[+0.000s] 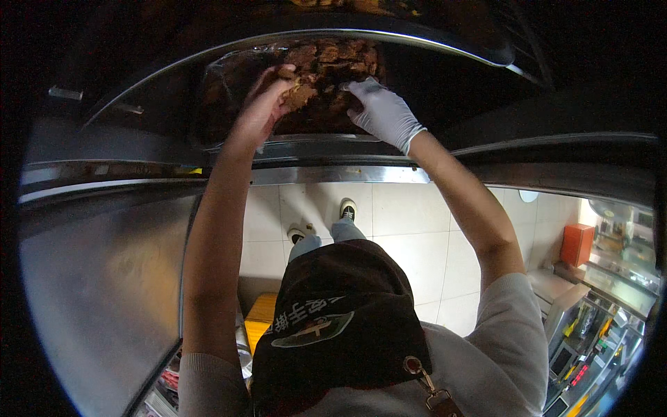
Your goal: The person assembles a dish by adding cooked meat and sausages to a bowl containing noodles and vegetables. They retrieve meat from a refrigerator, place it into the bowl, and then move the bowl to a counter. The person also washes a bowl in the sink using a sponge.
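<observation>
Both my arms reach away from me into a dark cabinet, over a heap of brown chunks (pixel 340 55) that look like cooked meat. The heap lies in a container with clear plastic film (pixel 240 69) at its left side. My left hand (pixel 267 104) has its fingers curled round a brown chunk of meat (pixel 301 97) at the heap's left edge. My right hand (pixel 382 113) wears a white glove. Its fingertips are pinched together over the right part of the heap, and what lies between them is too dark to make out.
A curved metal rim (pixel 333 33) arches behind the heap, and a metal ledge (pixel 340 175) runs along the near side. A steel panel (pixel 104 278) stands at left. An orange-red box (pixel 577 244) and shelves of goods (pixel 590 340) are at right. Below lies a tiled floor (pixel 410 215).
</observation>
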A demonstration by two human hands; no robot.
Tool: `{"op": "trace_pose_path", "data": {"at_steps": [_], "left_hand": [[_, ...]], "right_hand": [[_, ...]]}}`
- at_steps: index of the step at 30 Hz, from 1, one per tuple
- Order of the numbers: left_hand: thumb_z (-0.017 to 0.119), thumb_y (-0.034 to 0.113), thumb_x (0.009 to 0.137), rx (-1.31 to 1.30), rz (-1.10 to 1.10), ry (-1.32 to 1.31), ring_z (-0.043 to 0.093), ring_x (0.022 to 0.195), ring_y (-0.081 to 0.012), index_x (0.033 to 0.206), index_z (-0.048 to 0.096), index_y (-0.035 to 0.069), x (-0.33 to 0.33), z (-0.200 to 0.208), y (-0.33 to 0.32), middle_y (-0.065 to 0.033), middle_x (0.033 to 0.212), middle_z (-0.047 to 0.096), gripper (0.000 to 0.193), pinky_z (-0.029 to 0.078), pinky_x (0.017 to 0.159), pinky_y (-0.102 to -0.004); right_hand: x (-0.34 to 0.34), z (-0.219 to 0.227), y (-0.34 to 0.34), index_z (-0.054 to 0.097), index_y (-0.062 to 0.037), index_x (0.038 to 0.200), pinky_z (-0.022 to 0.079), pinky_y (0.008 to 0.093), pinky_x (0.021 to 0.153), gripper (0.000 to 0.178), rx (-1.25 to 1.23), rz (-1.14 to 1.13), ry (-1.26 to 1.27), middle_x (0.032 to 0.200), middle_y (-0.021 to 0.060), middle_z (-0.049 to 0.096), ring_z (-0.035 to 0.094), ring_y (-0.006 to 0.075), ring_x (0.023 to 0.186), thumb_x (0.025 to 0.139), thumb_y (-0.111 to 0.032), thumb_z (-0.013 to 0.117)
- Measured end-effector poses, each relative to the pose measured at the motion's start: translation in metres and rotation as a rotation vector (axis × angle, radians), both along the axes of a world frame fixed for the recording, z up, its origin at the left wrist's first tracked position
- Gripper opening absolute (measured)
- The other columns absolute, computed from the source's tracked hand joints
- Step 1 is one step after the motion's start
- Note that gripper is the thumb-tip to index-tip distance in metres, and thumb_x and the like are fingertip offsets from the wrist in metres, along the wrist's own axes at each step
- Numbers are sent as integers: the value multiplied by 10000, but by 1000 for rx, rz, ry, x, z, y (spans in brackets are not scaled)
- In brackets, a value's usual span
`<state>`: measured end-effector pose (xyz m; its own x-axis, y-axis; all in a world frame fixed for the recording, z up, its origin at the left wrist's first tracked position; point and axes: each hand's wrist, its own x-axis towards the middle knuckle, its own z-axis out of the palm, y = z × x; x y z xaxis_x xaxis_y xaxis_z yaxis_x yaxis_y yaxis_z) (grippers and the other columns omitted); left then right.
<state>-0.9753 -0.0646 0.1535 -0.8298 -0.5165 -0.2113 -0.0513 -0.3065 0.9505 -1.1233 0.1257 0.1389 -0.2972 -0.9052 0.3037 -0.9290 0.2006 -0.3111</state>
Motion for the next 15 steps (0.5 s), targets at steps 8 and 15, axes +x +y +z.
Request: {"op": "trace_pose_path", "data": {"at_steps": [8,15], "left_hand": [[671,180,775,-1514,-405,-377,584,958,-274,1100,546,70,6,9,34,-145,1113,560,365,472,814,-349],[529,307,872,-1256,-330,-714,510,1143,-302,1289,458,98,-24,-27,46,-161,1309,466,472,428,960,-382]], "right_hand": [[16,12,-9,565,-104,1120,522,358,702,437,93,-75,130,975,149,598,617,292,859,719,-209,703],[8,-7,-18,595,-123,1079,518,360,706,408,39,-76,151,984,148,607,622,299,827,689,-155,711]]}}
